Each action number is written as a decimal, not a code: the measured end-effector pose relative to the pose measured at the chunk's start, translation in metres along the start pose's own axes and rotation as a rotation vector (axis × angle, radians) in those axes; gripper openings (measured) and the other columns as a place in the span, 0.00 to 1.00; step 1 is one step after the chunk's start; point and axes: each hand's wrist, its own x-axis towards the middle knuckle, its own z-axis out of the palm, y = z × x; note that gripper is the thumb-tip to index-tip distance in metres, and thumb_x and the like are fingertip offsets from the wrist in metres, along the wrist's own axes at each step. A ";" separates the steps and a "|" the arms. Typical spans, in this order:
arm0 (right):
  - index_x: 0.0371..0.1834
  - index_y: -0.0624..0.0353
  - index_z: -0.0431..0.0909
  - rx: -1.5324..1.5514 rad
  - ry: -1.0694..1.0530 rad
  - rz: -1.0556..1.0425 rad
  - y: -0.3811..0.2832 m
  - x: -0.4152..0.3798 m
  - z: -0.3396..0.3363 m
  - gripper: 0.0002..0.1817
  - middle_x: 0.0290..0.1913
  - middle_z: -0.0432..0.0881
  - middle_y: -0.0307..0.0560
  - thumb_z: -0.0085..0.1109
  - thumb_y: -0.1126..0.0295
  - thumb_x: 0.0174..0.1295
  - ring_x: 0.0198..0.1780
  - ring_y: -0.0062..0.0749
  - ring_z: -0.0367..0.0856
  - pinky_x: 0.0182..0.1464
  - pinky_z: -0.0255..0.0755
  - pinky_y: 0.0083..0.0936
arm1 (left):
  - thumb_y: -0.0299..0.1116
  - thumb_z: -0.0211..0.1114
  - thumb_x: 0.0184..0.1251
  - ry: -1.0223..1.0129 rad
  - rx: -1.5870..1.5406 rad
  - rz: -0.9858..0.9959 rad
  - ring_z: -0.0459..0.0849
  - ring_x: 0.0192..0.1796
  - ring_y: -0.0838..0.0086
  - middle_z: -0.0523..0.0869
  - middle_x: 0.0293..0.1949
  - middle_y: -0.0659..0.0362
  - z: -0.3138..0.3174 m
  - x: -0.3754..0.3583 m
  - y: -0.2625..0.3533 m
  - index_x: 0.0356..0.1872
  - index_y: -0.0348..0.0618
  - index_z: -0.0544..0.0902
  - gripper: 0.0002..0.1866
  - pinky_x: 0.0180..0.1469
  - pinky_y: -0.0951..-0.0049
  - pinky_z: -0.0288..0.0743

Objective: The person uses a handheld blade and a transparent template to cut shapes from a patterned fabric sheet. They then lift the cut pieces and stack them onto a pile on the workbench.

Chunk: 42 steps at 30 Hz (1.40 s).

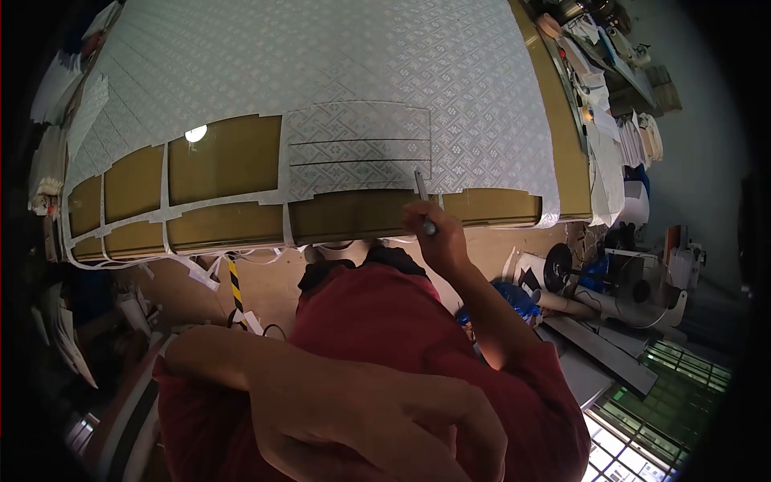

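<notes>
My right hand (434,241) is closed around a slim knife-like tool (422,188) with a grey metallic end. Its narrow tip touches the pale patterned sheet (482,120) near the front edge of the table. Beside the tip, a rectangular section of the sheet (353,153) is marked off by dark, straight lines that look like cuts. My left hand (369,410) is very close to the camera, in front of my red shirt. Its fingers curl downward, and the fingertips are hidden, so anything held there cannot be seen.
Left of the marked section, rectangular openings in the sheet bare the brownish tabletop (225,165). Narrow strips (165,189) run between them, and scraps hang over the front edge. Papers (634,140) are stacked at right. A black fan (560,267) and rolls stand on the lower right.
</notes>
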 end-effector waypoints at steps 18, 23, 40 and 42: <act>0.60 0.56 0.75 -0.531 -0.180 -0.439 0.055 0.105 -0.010 0.25 0.69 0.76 0.58 0.69 0.59 0.62 0.75 0.64 0.66 0.77 0.58 0.54 | 0.29 0.65 0.75 0.994 0.632 -0.824 0.81 0.50 0.81 0.84 0.51 0.56 -0.100 -0.075 -0.100 0.42 0.39 0.79 0.06 0.53 0.78 0.76; 0.58 0.56 0.75 -0.582 -0.167 -0.422 0.074 0.151 -0.041 0.25 0.73 0.74 0.59 0.71 0.56 0.62 0.76 0.69 0.63 0.77 0.54 0.59 | 0.30 0.67 0.73 1.215 1.194 -0.789 0.84 0.51 0.73 0.86 0.48 0.52 -0.145 -0.137 -0.064 0.51 0.37 0.80 0.11 0.55 0.73 0.78; 0.56 0.56 0.74 -0.796 0.467 -0.008 0.136 0.142 -0.114 0.21 0.67 0.79 0.59 0.68 0.63 0.64 0.69 0.64 0.71 0.71 0.58 0.65 | 0.44 0.78 0.60 1.190 1.603 -1.054 0.88 0.48 0.58 0.86 0.52 0.45 -0.236 -0.145 -0.018 0.69 0.37 0.72 0.40 0.52 0.61 0.82; 0.56 0.56 0.74 -0.779 0.453 -0.079 0.137 0.142 -0.116 0.20 0.66 0.79 0.59 0.68 0.64 0.64 0.69 0.64 0.72 0.71 0.59 0.62 | 0.43 0.78 0.60 1.318 1.268 -0.965 0.88 0.47 0.61 0.85 0.52 0.47 -0.225 -0.131 -0.015 0.70 0.38 0.71 0.39 0.52 0.63 0.82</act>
